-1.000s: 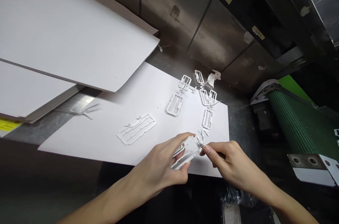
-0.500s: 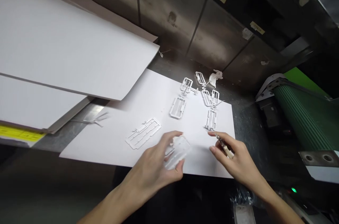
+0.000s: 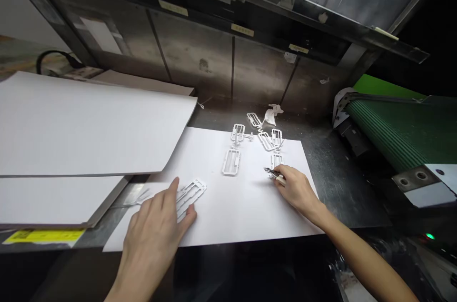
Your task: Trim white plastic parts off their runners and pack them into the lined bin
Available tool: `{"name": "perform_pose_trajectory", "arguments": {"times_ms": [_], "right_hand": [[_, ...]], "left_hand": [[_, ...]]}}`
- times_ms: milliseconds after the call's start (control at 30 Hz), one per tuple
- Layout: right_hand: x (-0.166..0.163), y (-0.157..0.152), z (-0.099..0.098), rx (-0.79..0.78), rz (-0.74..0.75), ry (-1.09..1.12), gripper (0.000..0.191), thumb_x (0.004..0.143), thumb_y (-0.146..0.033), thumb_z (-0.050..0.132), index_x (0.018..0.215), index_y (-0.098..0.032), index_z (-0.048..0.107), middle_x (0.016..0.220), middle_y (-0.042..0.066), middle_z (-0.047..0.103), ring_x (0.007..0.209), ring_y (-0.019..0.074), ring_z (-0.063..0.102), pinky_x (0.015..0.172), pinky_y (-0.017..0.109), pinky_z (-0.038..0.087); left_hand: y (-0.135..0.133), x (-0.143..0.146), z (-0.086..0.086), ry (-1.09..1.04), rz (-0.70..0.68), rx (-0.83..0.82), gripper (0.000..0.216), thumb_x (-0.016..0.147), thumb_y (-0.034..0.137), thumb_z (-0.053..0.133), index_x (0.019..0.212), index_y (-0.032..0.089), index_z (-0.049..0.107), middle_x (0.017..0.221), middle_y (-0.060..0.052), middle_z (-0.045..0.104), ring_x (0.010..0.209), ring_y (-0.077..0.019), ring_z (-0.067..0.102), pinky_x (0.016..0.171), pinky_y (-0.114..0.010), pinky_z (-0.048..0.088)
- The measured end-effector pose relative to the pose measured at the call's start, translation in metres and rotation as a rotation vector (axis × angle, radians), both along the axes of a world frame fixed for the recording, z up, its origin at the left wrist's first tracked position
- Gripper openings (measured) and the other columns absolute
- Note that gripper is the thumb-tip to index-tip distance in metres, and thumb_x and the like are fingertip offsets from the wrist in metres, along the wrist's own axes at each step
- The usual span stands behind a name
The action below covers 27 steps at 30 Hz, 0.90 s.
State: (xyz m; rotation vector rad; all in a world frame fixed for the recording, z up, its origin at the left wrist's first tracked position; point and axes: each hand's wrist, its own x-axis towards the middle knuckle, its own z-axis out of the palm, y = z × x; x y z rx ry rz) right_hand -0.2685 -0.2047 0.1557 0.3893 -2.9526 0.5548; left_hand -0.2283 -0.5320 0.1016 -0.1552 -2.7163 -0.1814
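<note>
My left hand (image 3: 157, 223) lies flat on the white sheet (image 3: 228, 202), fingers stretched out, its fingertips on a long white plastic frame part (image 3: 193, 191). My right hand (image 3: 294, 187) rests on the sheet further right, closed around a small cutting tool (image 3: 273, 172) whose metal tip points left. Just beyond that tip lies a small white frame part (image 3: 277, 159). A rectangular white frame part (image 3: 231, 161) sits in the middle of the sheet.
Several more white frame parts (image 3: 266, 140) and plastic scrap (image 3: 271, 114) lie at the far edge of the sheet. Large white boards (image 3: 82, 121) are stacked at left. A green conveyor belt (image 3: 396, 133) stands at right. A metal wall (image 3: 228, 64) is behind.
My hands have parted. The left hand moved left and down onto the long frame part, and the part it held is no longer in it. The right hand moved up with the tool. The view lifted.
</note>
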Motion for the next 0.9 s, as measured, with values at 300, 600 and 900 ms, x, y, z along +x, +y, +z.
{"name": "perform_pose_trajectory", "arguments": {"times_ms": [300,600,900], "right_hand": [[-0.002,0.000,-0.014,0.024,0.032,0.044,0.019,0.092,-0.010,0.063,0.108,-0.020,0.063,0.100,0.005,0.071,0.089,0.0227,0.066,0.075,0.032,0.047],[0.050,0.072,-0.016,0.123,-0.277,0.188,0.017,0.097,-0.030,0.054,0.108,-0.023,0.064,0.104,0.006,0.073,0.087,0.0252,0.070,0.070,0.035,0.049],[0.062,0.098,-0.003,-0.170,-0.438,0.218,0.030,0.094,-0.049,0.065,0.106,-0.023,0.070,0.118,0.010,0.072,0.091,0.0260,0.070,0.078,0.038,0.055]], "left_hand": [[0.077,-0.050,0.034,-0.194,-0.083,0.097,0.069,0.103,0.047,0.049,0.145,-0.007,0.042,0.113,-0.024,0.065,0.101,-0.0351,0.063,0.086,-0.045,0.057],[0.081,-0.079,0.047,-0.259,-0.002,0.240,0.043,0.100,0.025,0.051,0.138,0.005,0.049,0.114,-0.019,0.071,0.102,-0.0315,0.071,0.078,-0.039,0.059],[0.030,-0.016,0.050,-0.165,-0.137,0.917,0.049,0.087,0.053,0.074,0.129,0.027,0.066,0.129,-0.003,0.072,0.117,-0.0243,0.070,0.111,-0.040,0.055]]}}
